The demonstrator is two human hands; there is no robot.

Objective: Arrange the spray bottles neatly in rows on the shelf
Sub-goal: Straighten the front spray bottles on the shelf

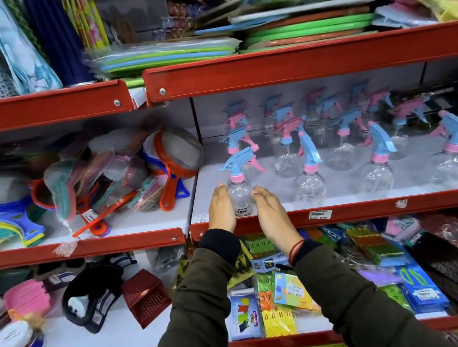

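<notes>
We put our two hands around one bottle [240, 192]. It stands at the front left corner of the white shelf [345, 183], upright. Our left hand [221, 209] is at its 9 o'clock side and our right hand [271, 214] is at its 3 o'clock side. Both hands are flat and open, fingers straight and close together, like two walls. The left fingers [220, 193] touch the clear glassy side. The right fingers [260, 192] are just beside it; we cannot tell if they touch. We do not hold anything.

The bottle has a blue top with a pink ring and a pink trigger. Its nozzle points to 9 o'clock. A small white sticker sits low on it, but the words are too blurry to read.

More bottles [337, 136] stand at 3 o'clock and at 12 o'clock from ours, in rows going back. They are clear with blue and pink tops.

A price tag [320, 214] is stuck on the red shelf edge at 4 o'clock from our right hand. Its print is too small to read.
</notes>
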